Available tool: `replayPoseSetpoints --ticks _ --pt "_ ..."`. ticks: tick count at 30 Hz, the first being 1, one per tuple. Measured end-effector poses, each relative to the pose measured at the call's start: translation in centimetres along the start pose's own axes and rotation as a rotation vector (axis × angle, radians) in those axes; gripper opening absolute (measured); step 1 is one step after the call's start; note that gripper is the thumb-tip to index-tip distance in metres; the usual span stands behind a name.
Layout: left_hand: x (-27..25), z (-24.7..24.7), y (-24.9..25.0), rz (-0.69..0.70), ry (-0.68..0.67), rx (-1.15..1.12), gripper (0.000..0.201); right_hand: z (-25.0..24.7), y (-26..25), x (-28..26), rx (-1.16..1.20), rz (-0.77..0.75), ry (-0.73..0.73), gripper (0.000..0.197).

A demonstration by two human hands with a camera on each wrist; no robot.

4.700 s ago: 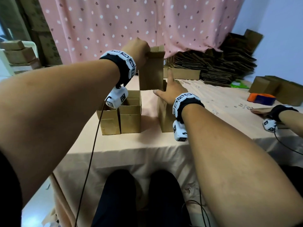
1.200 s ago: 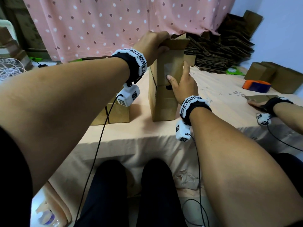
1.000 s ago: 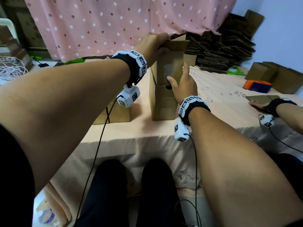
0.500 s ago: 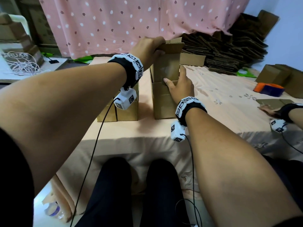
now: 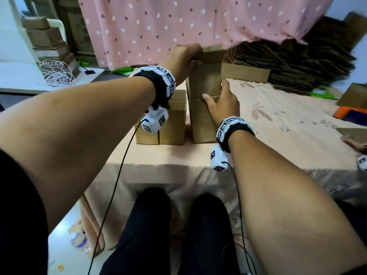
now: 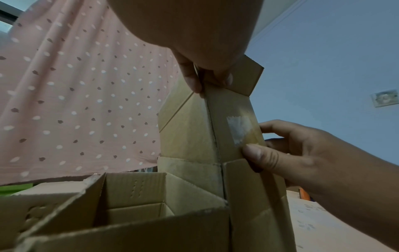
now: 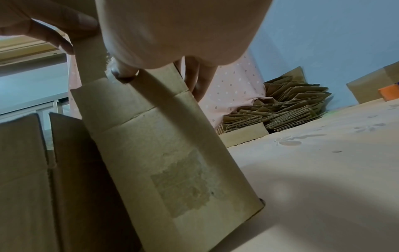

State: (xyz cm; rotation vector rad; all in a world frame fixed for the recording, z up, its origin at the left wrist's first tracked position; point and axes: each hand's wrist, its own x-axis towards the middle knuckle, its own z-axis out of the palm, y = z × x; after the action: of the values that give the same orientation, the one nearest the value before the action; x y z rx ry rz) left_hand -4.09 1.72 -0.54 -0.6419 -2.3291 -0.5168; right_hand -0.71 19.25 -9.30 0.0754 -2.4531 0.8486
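- Left hand (image 5: 181,58): fingers (image 6: 191,80) curled over the top flap of the upper box (image 5: 204,80), pinching it
- Right hand (image 5: 223,105): thumb on the near face, fingers (image 7: 198,81) wrapped round the right side, clamped on the same box lower down
- Upper box stands upright between both hands, its foot inside the raised flaps of the lower box (image 5: 198,124), just under the right fingers
- Two open boxes (image 5: 172,128) sit just left of the lower box, below the left wrist
- All rest on the surface (image 5: 278,126); a flat card stack (image 5: 309,64) and a curtain (image 5: 178,22) lie beyond the fingers
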Motion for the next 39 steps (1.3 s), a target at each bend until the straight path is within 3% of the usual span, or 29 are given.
replayPoseSetpoints --ticks 12,19,24,28,31,33,36,39 --pt "-0.8 0.3 0.6 0.013 0.017 -0.005 0.028 0.9 1.0 0.4 -0.004 0.001 0.003 0.075" --pt "-1.2 0.9 0.6 0.209 0.113 0.113 0.028 0.7 1.9 1.9 0.060 -0.045 0.013 0.071" --pt "-1.6 1.3 0.6 0.206 0.098 0.021 0.038 -0.7 1.4 3.0 0.247 -0.085 0.129 0.073" --pt "-2.1 1.9 1.5 -0.026 0.109 -0.225 0.064 -1.5 0.7 3.8 0.493 0.017 0.195 0.064" --pt "-1.3 2.0 2.7 -0.342 0.170 -0.442 0.064 -2.2 0.0 4.8 0.784 0.176 0.206 0.056" --pt "-0.6 1.9 3.5 -0.530 0.131 -0.647 0.069 -2.7 -0.3 5.8 0.928 0.241 0.155 0.063" --pt "-0.4 1.3 5.3 -0.693 0.093 -1.028 0.059 -3.3 -0.4 7.2 0.987 0.327 0.060 0.072" --pt "0.0 1.1 6.5 -0.815 0.105 -1.083 0.055 -3.7 -0.3 9.0 1.039 0.326 -0.010 0.073"
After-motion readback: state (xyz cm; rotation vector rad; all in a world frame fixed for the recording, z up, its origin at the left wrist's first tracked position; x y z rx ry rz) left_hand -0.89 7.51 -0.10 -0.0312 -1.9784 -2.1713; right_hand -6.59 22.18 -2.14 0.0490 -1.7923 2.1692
